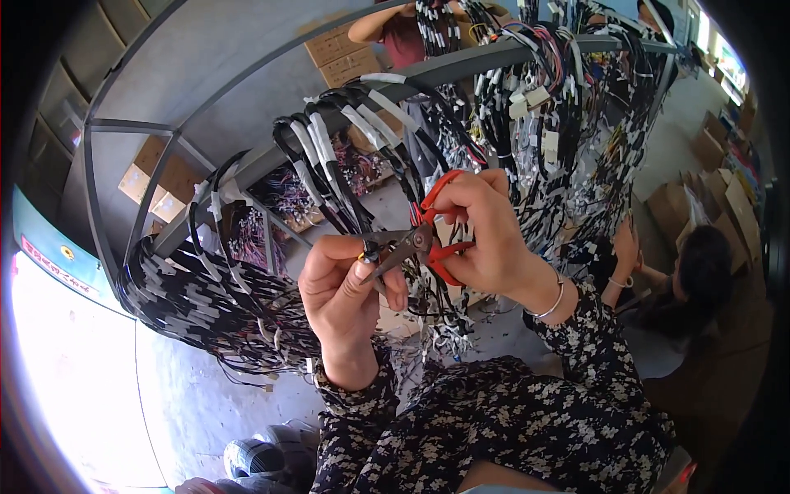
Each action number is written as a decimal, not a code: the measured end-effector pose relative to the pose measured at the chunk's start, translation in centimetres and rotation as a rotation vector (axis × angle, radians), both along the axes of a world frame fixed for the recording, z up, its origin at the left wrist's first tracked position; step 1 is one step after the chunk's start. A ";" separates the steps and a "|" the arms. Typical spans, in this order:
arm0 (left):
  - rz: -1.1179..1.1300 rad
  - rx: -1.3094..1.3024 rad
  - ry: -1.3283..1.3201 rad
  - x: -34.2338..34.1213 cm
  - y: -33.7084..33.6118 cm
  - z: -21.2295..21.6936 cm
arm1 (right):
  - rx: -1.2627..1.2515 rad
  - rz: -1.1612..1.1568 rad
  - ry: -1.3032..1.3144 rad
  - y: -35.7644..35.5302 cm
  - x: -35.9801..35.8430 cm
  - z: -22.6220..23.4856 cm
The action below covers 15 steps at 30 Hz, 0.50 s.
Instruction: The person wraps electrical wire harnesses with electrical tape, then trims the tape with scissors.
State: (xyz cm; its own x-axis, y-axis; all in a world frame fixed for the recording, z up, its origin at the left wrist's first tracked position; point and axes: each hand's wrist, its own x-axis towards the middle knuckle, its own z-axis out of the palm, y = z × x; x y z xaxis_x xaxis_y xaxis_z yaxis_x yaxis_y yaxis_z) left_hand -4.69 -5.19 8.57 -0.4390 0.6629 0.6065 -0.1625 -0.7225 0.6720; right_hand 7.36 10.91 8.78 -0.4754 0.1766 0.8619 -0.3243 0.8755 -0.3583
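My right hand (492, 235) grips a pair of scissors (422, 240) by its red handles, which are spread apart. The blades point left and cross the fingertips of my left hand (336, 300). Thumb and fingers of that hand pinch a black cable end (372, 248) with a small yellow part on it, right at the blades. Whether the blades are cutting into it cannot be made out. Just beyond my hands, black wire harnesses (322, 152) with white tape wraps hang over a grey metal rack bar (263, 167).
More harnesses (185, 309) hang in a thick bundle at the left, others (568, 123) at the far right. Cardboard boxes (156, 177) stand behind the rack. A person (704, 263) is low at the right; another person (401, 41) stands beyond the rack. Dark rolls (255, 457) lie at lower left.
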 end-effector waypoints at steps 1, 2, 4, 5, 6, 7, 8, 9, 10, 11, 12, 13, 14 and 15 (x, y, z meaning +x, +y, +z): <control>0.000 0.003 -0.001 0.0 -0.1 0.2 | 0.048 -0.030 0.034 0.2 -0.1 0.2; 0.002 -0.008 0.001 -0.1 -0.4 0.5 | 0.095 -0.052 0.068 0.3 -0.3 0.3; 0.011 -0.018 0.001 -0.3 -0.7 0.7 | 0.157 -0.069 0.090 0.5 -0.8 0.9; -0.023 0.005 -0.013 -0.3 -0.6 0.8 | 0.220 -0.099 0.114 0.5 -0.8 1.2; -0.057 0.028 -0.027 -0.3 -0.6 0.9 | 0.223 -0.099 0.114 0.4 -0.8 1.4; -0.056 0.031 -0.027 -0.3 -0.7 1.1 | 0.264 -0.120 0.164 0.3 -0.9 1.5; -0.067 0.032 -0.027 -0.2 -0.5 1.2 | 0.302 -0.144 0.215 0.2 -1.0 1.5; -0.078 0.033 -0.028 -0.2 -0.4 1.3 | 0.304 -0.147 0.217 0.2 -1.0 1.5; -0.081 0.033 -0.026 -0.2 -0.3 1.3 | 0.305 -0.146 0.232 0.2 -1.1 1.4; -0.130 0.050 -0.049 -0.3 -0.2 1.4 | 0.305 -0.143 0.249 0.2 -1.2 1.3; -0.180 0.066 -0.073 -0.4 -0.2 1.4 | 0.304 -0.144 0.253 0.1 -1.3 1.3; -0.180 0.065 -0.070 -0.5 -0.1 1.4 | 0.299 -0.132 0.255 0.1 -1.4 1.2; -0.188 0.063 -0.071 -0.5 -0.1 1.3 | 0.292 -0.119 0.255 0.0 -1.4 1.1; -0.196 0.061 -0.073 -0.5 -0.1 1.3 | 0.289 -0.119 0.255 0.0 -1.4 1.0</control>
State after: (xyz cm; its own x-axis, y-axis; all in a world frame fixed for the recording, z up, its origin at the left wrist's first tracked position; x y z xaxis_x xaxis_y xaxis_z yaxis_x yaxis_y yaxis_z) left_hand -5.23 -5.28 9.84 -0.3492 0.7033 0.6192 -0.3508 -0.7109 0.6096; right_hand 6.00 10.87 9.83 -0.2305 -0.0492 0.9718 -0.2613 0.9652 -0.0132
